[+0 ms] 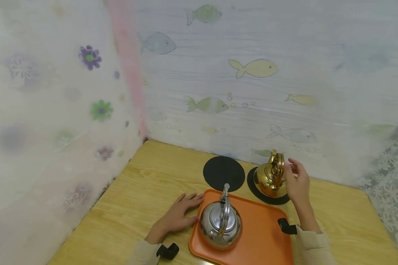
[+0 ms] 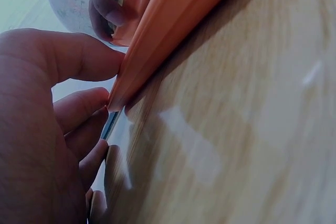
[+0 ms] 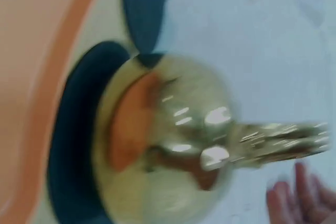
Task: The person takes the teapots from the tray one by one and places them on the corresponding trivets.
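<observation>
A gold kettle (image 1: 268, 184) stands on a round black mat, its handle (image 3: 278, 142) upright. My right hand (image 1: 297, 184) is beside that handle, fingers loosely bent; in the right wrist view the fingers (image 3: 302, 198) are apart from the metal. A silver kettle (image 1: 215, 233) sits on the left part of an orange tray (image 1: 262, 235), handle raised. My left hand (image 1: 177, 215) lies by the tray's left edge with fingers extended. The left wrist view has its thumb and a fingertip touching the tray rim (image 2: 152, 40).
A second round black mat (image 1: 223, 173) lies behind the tray, left of the gold kettle's mat (image 1: 275, 200). The wooden table (image 1: 119, 209) meets a fish-printed wall covering (image 1: 199, 84) at the back. A flower-printed covering (image 1: 53, 110) closes the left side; lacy white fabric (image 1: 391, 176) hangs right.
</observation>
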Available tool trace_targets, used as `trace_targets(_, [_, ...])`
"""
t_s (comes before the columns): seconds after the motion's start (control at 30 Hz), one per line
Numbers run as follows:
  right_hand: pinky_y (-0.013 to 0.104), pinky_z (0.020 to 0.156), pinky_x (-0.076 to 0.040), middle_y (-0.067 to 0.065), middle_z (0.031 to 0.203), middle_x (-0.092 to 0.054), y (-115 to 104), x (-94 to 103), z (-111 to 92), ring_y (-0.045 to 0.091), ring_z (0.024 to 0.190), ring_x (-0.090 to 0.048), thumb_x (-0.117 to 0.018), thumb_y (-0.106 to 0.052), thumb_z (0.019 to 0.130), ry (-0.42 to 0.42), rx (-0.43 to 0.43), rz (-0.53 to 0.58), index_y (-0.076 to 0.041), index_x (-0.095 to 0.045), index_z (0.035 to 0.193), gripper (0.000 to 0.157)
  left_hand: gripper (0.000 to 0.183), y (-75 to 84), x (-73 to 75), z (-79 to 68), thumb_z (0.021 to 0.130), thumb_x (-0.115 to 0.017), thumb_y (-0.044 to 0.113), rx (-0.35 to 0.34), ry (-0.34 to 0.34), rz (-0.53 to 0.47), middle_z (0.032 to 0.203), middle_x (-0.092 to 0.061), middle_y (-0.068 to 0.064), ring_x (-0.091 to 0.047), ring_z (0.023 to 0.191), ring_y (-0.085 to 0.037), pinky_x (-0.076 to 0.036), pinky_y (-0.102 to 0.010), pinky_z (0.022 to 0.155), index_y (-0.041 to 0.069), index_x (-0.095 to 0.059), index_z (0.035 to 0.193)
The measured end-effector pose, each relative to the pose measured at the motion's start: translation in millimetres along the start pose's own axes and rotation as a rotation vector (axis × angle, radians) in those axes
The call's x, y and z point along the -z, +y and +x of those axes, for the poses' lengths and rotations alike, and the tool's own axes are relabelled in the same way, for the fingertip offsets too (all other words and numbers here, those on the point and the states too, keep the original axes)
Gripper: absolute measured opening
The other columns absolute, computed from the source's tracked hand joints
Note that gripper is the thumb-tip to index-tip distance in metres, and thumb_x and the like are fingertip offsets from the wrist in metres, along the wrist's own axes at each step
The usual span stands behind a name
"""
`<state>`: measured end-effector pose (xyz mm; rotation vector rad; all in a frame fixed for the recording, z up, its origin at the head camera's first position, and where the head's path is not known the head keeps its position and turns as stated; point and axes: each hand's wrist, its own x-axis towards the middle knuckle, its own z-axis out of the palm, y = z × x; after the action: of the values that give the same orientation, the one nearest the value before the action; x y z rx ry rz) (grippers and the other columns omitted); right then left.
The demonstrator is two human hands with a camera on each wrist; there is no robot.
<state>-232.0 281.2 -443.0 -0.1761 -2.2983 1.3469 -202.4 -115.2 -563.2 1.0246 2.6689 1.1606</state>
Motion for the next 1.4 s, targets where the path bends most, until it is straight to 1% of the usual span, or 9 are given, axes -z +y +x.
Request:
trace_targets(0.1, [0.032,0.103,-0.043,0.016,0.126,-0.058,-16.4,0.8,-10.4,0.022,0.118,-0.052,-0.053,-0.021,0.105,0.037,0.080,-0.005,0.001,-0.051,0.145,0.046,0.064,-0.6,1.4,0.5,0.094,-0.064,0.042,0.000,0.006,0.006,0.159,-0.044,0.001,-0.034,0.151,-0.032,-0.012,-0.063,0.123,0.016,-0.052,0.151])
trace_targets(0.2, [0.035,0.107,-0.037,0.024,0.132,-0.056,-32.9,-0.8,-25.0,0.033,0.124,-0.048,-0.057,-0.011,0.101,0.055,0.180,-0.001,0.005,-0.052,0.143,0.045,0.064,-1.4,1.9,-0.2,0.094,-0.063,0.041,-0.004,0.004,0.012,0.159,-0.044,-0.001,-0.034,0.150,-0.034,-0.013,-0.064,0.122,0.014,-0.052,0.151])
trace_targets(0.37, [0.013,0.097,-0.034,0.020,0.127,-0.060,-57.5,-9.5,-56.0,0.014,0.117,-0.050,-0.062,-0.001,0.096,0.061,0.269,0.013,0.005,-0.058,0.135,0.040,0.064,-1.3,1.6,-0.8,0.094,-0.063,0.041,-0.015,0.000,0.011,0.158,-0.045,-0.003,-0.035,0.150,-0.035,-0.014,-0.066,0.121,0.013,-0.052,0.151])
trace_targets(0.5, [0.009,0.094,-0.036,0.015,0.127,-0.061,-70.8,-18.5,-84.4,0.001,0.114,-0.048,-0.063,0.002,0.096,0.014,0.272,0.042,0.002,-0.060,0.134,0.038,0.065,-0.3,-0.8,-0.4,0.093,-0.064,0.040,0.001,-0.012,-0.002,0.159,-0.044,-0.001,-0.033,0.151,-0.032,-0.012,-0.064,0.123,0.015,-0.051,0.152])
trace_targets(0.6, [0.008,0.092,-0.039,0.013,0.124,-0.063,-76.4,-26.2,-102.4,0.003,0.112,-0.053,-0.063,0.003,0.096,-0.010,0.258,0.067,0.001,-0.062,0.132,0.036,0.065,-0.2,-2.6,-0.2,0.093,-0.064,0.041,0.006,-0.012,-0.005,0.159,-0.044,0.001,-0.033,0.152,-0.031,-0.012,-0.063,0.123,0.016,-0.051,0.152])
trace_targets(0.73, [0.007,0.090,-0.045,0.008,0.117,-0.068,-77.4,-39.2,-118.7,0.004,0.105,-0.060,-0.064,0.001,0.097,-0.044,0.204,0.085,-0.001,-0.067,0.124,0.028,0.065,-0.7,-3.4,0.2,0.093,-0.064,0.041,0.003,-0.005,-0.001,0.159,-0.044,0.002,-0.033,0.151,-0.031,-0.013,-0.064,0.123,0.017,-0.052,0.151])
trace_targets(0.93, [0.007,0.091,-0.045,0.006,0.117,-0.070,-77.7,-50.6,-141.9,0.002,0.104,-0.058,-0.061,-0.011,0.102,-0.109,0.038,0.098,-0.003,-0.069,0.118,0.020,0.065,-1.5,-0.7,1.0,0.093,-0.064,0.042,0.004,-0.010,0.012,0.159,-0.043,0.003,-0.033,0.152,-0.030,-0.013,-0.062,0.124,0.017,-0.051,0.152])
trace_targets(1.27, [0.023,0.082,-0.059,0.021,0.114,-0.069,-81.1,-49.8,-160.7,0.011,0.091,-0.069,-0.049,-0.013,0.107,-0.355,-0.172,0.367,0.011,-0.059,0.129,0.034,0.065,0.2,-0.7,0.3,0.093,-0.064,0.043,0.007,-0.015,0.015,0.159,-0.044,0.003,-0.034,0.151,-0.030,-0.013,-0.062,0.123,0.019,-0.051,0.152])
trace_targets(1.4, [0.024,0.081,-0.059,0.016,0.110,-0.070,-84.0,-49.9,-161.1,0.014,0.089,-0.069,-0.049,-0.017,0.108,-0.415,-0.252,0.380,0.009,-0.061,0.129,0.036,0.065,0.0,1.0,-0.1,0.093,-0.063,0.043,0.007,-0.012,0.014,0.159,-0.043,0.003,-0.034,0.151,-0.031,-0.013,-0.063,0.123,0.018,-0.051,0.152])
